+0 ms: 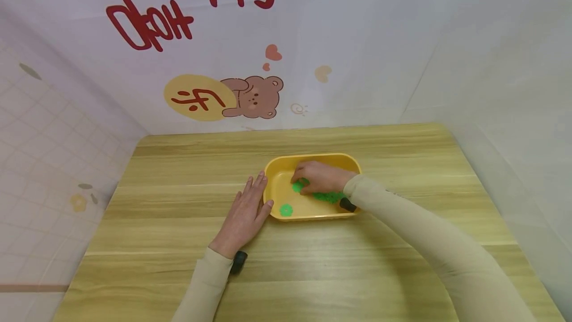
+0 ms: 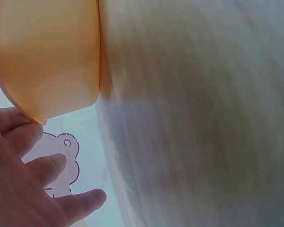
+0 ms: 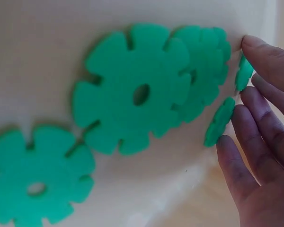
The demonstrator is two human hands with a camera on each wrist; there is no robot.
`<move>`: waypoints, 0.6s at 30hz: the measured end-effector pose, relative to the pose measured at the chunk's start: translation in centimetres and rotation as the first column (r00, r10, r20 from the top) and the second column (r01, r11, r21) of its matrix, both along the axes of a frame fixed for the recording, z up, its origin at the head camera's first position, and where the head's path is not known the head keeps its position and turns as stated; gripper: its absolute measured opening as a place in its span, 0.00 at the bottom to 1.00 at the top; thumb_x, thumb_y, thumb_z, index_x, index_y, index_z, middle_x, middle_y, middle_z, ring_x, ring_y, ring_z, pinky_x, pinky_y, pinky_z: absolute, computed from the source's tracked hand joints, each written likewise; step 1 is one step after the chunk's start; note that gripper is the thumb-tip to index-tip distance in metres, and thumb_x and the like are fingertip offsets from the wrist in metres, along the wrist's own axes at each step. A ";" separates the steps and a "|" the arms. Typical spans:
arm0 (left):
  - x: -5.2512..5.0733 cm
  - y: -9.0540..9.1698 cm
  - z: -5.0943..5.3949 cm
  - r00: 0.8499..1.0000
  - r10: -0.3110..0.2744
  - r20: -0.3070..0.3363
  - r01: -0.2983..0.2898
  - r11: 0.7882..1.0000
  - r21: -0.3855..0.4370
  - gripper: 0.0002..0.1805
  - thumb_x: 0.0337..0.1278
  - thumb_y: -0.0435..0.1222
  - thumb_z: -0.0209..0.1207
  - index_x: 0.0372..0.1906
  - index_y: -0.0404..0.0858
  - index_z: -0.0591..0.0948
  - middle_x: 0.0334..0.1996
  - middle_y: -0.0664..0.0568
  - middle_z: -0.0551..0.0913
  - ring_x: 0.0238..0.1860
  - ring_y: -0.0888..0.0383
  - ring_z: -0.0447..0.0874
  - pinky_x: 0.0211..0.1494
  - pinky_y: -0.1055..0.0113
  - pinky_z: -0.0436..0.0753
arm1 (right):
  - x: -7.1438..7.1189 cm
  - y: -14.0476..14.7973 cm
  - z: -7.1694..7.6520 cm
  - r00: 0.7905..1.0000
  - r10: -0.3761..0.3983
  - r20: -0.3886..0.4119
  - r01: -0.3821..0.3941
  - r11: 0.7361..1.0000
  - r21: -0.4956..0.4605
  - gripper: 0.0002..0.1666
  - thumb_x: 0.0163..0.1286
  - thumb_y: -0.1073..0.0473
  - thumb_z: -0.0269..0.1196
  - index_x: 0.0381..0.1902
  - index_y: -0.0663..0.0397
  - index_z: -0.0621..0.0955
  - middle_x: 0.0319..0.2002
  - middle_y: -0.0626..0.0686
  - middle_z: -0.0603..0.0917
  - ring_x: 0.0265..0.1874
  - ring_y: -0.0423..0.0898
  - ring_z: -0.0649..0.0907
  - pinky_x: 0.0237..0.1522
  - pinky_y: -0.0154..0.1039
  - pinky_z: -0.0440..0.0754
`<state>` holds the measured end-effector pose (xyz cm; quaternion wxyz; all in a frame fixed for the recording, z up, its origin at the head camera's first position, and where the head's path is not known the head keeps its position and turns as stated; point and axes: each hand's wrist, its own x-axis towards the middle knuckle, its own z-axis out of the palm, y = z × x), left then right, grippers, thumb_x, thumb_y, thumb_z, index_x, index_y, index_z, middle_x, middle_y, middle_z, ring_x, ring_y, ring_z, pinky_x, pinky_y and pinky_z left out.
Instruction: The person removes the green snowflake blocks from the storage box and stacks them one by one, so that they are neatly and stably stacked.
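Left hand, fingers spread wide, touching the left end of the yellow tray, toward the far edge of the counter; inside, right hand pinches a green disc, other discs close by

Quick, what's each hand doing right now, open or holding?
Left hand: open, touching the yellow tray.
Right hand: fingers at green notched discs; whether it grips one cannot be told.
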<state>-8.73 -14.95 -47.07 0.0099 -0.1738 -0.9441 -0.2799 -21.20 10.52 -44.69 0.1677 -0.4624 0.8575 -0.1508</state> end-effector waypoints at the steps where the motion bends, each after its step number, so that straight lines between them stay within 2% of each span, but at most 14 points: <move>1: 0.0 0.0 0.0 1.000 0.000 -0.001 0.000 1.000 0.002 0.36 0.82 0.53 0.46 0.83 0.38 0.58 0.83 0.53 0.53 0.82 0.44 0.48 0.74 0.31 0.60 | 0.0 0.0 0.0 1.000 0.000 -0.002 0.000 1.000 0.002 0.20 0.68 0.57 0.73 0.57 0.57 0.86 0.53 0.52 0.85 0.56 0.51 0.82 0.65 0.47 0.77; 12: 0.2 0.0 0.2 1.000 0.006 0.005 -0.006 1.000 0.002 0.36 0.82 0.52 0.47 0.83 0.39 0.57 0.83 0.53 0.53 0.82 0.45 0.48 0.74 0.31 0.60 | 0.3 -0.2 0.0 1.000 -0.019 -0.016 0.019 0.999 0.039 0.19 0.69 0.57 0.73 0.55 0.55 0.87 0.53 0.52 0.85 0.58 0.52 0.81 0.67 0.47 0.76; 18: 0.1 0.0 0.2 1.000 0.007 0.007 -0.007 1.000 0.003 0.36 0.82 0.53 0.47 0.83 0.39 0.57 0.82 0.53 0.53 0.82 0.45 0.48 0.74 0.31 0.60 | 0.3 -0.1 -0.2 0.999 -0.031 -0.014 0.032 0.999 0.032 0.19 0.66 0.56 0.72 0.54 0.56 0.86 0.53 0.52 0.83 0.55 0.51 0.81 0.66 0.45 0.76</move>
